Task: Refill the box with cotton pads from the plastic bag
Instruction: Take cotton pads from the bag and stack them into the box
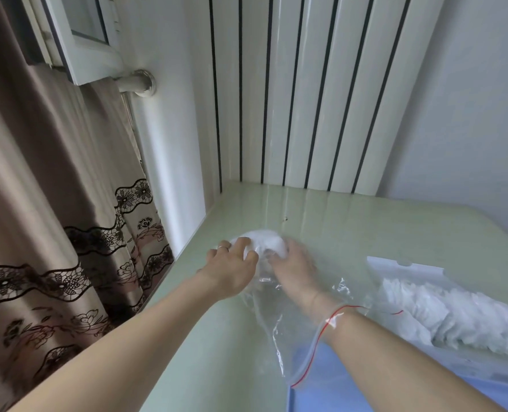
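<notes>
A clear plastic bag (276,316) with a red zip strip lies on the pale green table (211,352). A stack of white cotton pads (266,237) sits at its far end. My right hand (294,264) is inside the bag, fingers closed around the pads. From outside, my left hand (234,260) presses on the bag's far end over the pads. To the right lies the open box (407,266), pale with a blue side, with a heap of white cotton pads (455,316) in it.
A brown curtain (47,203) with a lace pattern hangs past the table's left edge. A white wall with black vertical stripes (291,99) rises behind the table. A white pipe (136,81) juts out below the window frame.
</notes>
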`<state>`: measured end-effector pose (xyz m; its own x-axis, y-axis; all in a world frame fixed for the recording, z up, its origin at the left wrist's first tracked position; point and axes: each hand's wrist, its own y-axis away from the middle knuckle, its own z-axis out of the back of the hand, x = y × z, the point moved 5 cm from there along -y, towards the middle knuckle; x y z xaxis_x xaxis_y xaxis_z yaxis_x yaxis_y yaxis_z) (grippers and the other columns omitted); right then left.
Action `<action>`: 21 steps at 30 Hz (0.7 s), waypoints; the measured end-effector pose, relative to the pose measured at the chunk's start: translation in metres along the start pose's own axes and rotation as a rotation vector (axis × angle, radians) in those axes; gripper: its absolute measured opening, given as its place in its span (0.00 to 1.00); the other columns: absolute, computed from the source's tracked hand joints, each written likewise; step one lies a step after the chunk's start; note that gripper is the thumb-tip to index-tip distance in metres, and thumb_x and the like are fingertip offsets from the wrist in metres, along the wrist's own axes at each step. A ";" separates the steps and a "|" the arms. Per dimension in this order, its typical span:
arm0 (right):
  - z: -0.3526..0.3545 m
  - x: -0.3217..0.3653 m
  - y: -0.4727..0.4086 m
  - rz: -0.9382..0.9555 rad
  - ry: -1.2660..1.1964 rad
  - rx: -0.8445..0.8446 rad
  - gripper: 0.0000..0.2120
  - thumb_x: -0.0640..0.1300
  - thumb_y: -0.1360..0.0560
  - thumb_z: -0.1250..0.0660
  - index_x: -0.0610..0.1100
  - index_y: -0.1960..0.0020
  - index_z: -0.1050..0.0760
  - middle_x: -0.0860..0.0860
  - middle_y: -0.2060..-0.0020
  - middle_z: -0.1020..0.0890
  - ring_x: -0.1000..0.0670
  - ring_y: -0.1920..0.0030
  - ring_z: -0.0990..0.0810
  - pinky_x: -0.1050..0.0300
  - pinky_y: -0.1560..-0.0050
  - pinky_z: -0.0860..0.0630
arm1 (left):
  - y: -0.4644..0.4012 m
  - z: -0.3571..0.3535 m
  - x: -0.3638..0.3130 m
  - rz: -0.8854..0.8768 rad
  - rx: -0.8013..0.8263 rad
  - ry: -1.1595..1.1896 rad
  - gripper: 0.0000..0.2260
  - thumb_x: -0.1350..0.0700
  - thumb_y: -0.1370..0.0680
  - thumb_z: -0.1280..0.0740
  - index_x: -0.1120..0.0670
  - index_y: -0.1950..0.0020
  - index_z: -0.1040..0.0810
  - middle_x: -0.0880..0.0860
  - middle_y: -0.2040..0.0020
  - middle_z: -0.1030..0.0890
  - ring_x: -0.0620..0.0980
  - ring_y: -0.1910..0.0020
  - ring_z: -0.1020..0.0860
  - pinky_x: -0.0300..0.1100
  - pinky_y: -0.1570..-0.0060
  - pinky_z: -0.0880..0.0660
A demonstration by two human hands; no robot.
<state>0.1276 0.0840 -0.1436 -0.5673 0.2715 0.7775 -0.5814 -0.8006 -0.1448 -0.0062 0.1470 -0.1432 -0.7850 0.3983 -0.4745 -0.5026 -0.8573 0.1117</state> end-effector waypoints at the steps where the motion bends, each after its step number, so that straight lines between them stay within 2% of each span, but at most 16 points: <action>1: 0.001 -0.001 -0.001 -0.028 -0.043 0.013 0.04 0.44 0.24 0.34 0.49 0.51 0.21 0.56 0.58 0.18 0.52 0.56 0.19 0.61 0.57 0.28 | -0.001 -0.001 0.000 -0.005 0.008 -0.041 0.27 0.40 0.21 0.52 0.46 0.23 0.38 0.56 0.26 0.36 0.60 0.27 0.40 0.58 0.28 0.41; 2: 0.002 -0.001 -0.001 -0.055 -0.087 0.033 0.04 0.44 0.24 0.34 0.49 0.56 0.21 0.57 0.63 0.19 0.53 0.61 0.20 0.64 0.63 0.28 | -0.001 -0.001 -0.001 -0.018 0.013 -0.076 0.29 0.38 0.23 0.54 0.46 0.23 0.38 0.55 0.25 0.36 0.59 0.27 0.40 0.59 0.28 0.41; 4: 0.006 -0.002 -0.001 -0.083 -0.146 0.061 0.09 0.43 0.24 0.33 0.52 0.63 0.24 0.59 0.68 0.22 0.54 0.66 0.22 0.73 0.74 0.32 | 0.002 0.000 -0.001 -0.015 0.032 -0.107 0.30 0.40 0.24 0.54 0.47 0.24 0.38 0.54 0.24 0.38 0.60 0.27 0.41 0.60 0.29 0.41; 6: 0.008 -0.003 -0.002 -0.077 -0.196 0.080 0.13 0.42 0.24 0.32 0.53 0.66 0.27 0.59 0.69 0.23 0.57 0.68 0.24 0.73 0.77 0.33 | 0.004 -0.001 -0.003 0.033 0.062 -0.079 0.23 0.55 0.21 0.50 0.51 0.26 0.41 0.55 0.23 0.44 0.65 0.29 0.41 0.63 0.32 0.38; 8: 0.009 -0.005 0.000 -0.086 -0.253 0.118 0.12 0.40 0.25 0.32 0.51 0.64 0.27 0.57 0.68 0.25 0.59 0.69 0.26 0.73 0.78 0.34 | 0.004 -0.001 -0.002 0.046 0.033 -0.077 0.23 0.65 0.23 0.50 0.52 0.29 0.43 0.55 0.24 0.47 0.67 0.32 0.39 0.63 0.35 0.35; 10: 0.013 -0.008 0.006 -0.100 -0.316 0.135 0.08 0.38 0.27 0.31 0.49 0.59 0.27 0.56 0.67 0.27 0.58 0.69 0.28 0.73 0.76 0.34 | 0.002 0.000 -0.004 0.065 0.039 -0.094 0.22 0.65 0.23 0.50 0.51 0.30 0.42 0.55 0.24 0.45 0.66 0.33 0.39 0.63 0.34 0.35; 11: 0.015 -0.010 0.008 -0.113 -0.338 0.140 0.08 0.40 0.29 0.30 0.49 0.57 0.28 0.55 0.65 0.27 0.57 0.67 0.27 0.71 0.72 0.31 | 0.005 0.003 -0.007 0.074 0.032 -0.105 0.21 0.63 0.21 0.49 0.51 0.29 0.41 0.55 0.24 0.44 0.66 0.32 0.39 0.63 0.33 0.36; 13: 0.020 -0.015 0.013 -0.125 -0.335 0.130 0.12 0.42 0.33 0.30 0.49 0.51 0.26 0.53 0.59 0.24 0.51 0.60 0.23 0.60 0.56 0.23 | 0.008 0.004 -0.013 0.058 0.014 -0.164 0.22 0.64 0.21 0.48 0.54 0.27 0.41 0.56 0.24 0.43 0.66 0.32 0.38 0.62 0.32 0.37; 14: 0.022 -0.017 0.015 -0.156 -0.333 0.124 0.13 0.40 0.31 0.29 0.47 0.47 0.25 0.51 0.56 0.23 0.50 0.58 0.22 0.55 0.50 0.23 | 0.010 0.003 -0.016 0.030 0.003 -0.229 0.22 0.67 0.22 0.48 0.56 0.27 0.41 0.57 0.25 0.43 0.67 0.33 0.37 0.62 0.33 0.36; 15: 0.025 -0.018 0.017 -0.189 -0.358 0.119 0.14 0.37 0.28 0.29 0.44 0.45 0.25 0.49 0.54 0.23 0.48 0.58 0.21 0.53 0.49 0.22 | 0.015 0.003 -0.021 0.008 -0.012 -0.276 0.23 0.68 0.22 0.48 0.57 0.28 0.41 0.57 0.25 0.43 0.67 0.33 0.36 0.61 0.33 0.36; 16: 0.027 -0.020 0.018 -0.228 -0.401 0.118 0.16 0.36 0.27 0.29 0.41 0.41 0.24 0.48 0.54 0.22 0.47 0.59 0.20 0.54 0.51 0.21 | 0.017 0.003 -0.024 -0.012 -0.025 -0.318 0.23 0.69 0.22 0.48 0.58 0.27 0.42 0.58 0.25 0.43 0.67 0.34 0.36 0.60 0.34 0.35; 17: 0.028 -0.021 0.020 -0.265 -0.443 0.133 0.17 0.37 0.27 0.28 0.41 0.39 0.24 0.46 0.56 0.21 0.46 0.62 0.20 0.56 0.57 0.21 | 0.018 0.002 -0.026 -0.020 -0.026 -0.348 0.23 0.68 0.21 0.48 0.58 0.27 0.42 0.58 0.25 0.43 0.67 0.34 0.36 0.59 0.34 0.35; 19: 0.029 -0.018 0.026 -0.306 -0.509 0.182 0.13 0.41 0.26 0.28 0.41 0.42 0.22 0.44 0.62 0.20 0.45 0.68 0.22 0.58 0.68 0.26 | 0.020 -0.002 -0.030 -0.065 0.000 -0.422 0.22 0.67 0.20 0.47 0.58 0.26 0.42 0.58 0.25 0.43 0.66 0.34 0.35 0.59 0.36 0.34; 21: 0.029 -0.018 0.026 -0.320 -0.553 0.174 0.09 0.42 0.25 0.29 0.42 0.45 0.20 0.46 0.64 0.20 0.44 0.66 0.22 0.54 0.67 0.27 | 0.022 -0.006 -0.029 -0.081 0.041 -0.454 0.21 0.66 0.21 0.47 0.57 0.27 0.41 0.57 0.25 0.42 0.66 0.35 0.35 0.60 0.37 0.33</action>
<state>0.1393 0.0425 -0.1441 0.0277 0.2331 0.9721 -0.5427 -0.8131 0.2105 0.0077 0.1148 -0.1322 -0.8170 0.5741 -0.0535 -0.5758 -0.8074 0.1287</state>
